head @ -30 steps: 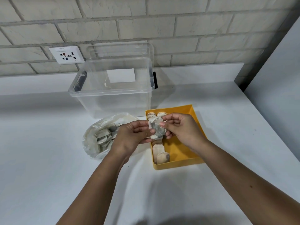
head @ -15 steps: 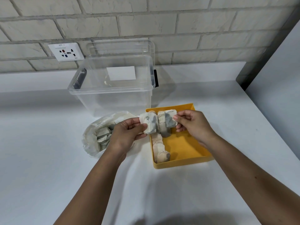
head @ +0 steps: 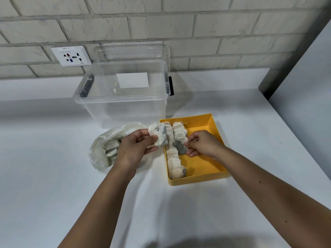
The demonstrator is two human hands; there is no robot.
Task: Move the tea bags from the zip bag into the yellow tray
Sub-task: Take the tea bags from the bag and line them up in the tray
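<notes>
White flat table [head: 53, 194], carrying all items below. Pale grey brick-pattern wall [head: 197, 24] behind it. Clear plastic storage box [head: 121, 102], lidless, black latches at both sides, plain white rectangular label [head: 132, 80] on its far wall; stands at the rear of the table. Yellow rectangular plastic tray [head: 206, 163], just right of and in front of the box. Crumpled translucent zip bag [head: 100, 154], lying left of the tray, mouth toward it, several tea bags inside. White wall socket plate [head: 70, 56], small print along its top edge, too small to read. Left hand [head: 133, 149]: fingers and thumb pinch one white paper tea bag [head: 159, 135], raised between the zip bag and the tray's left rim. Right hand [head: 202, 144]: fingertips pinch a dark-stained tea bag [head: 180, 145] inside the tray, at the near end of a short second row. Long row of tea bags [head: 174, 161], packed on edge along the tray's left wall.
</notes>
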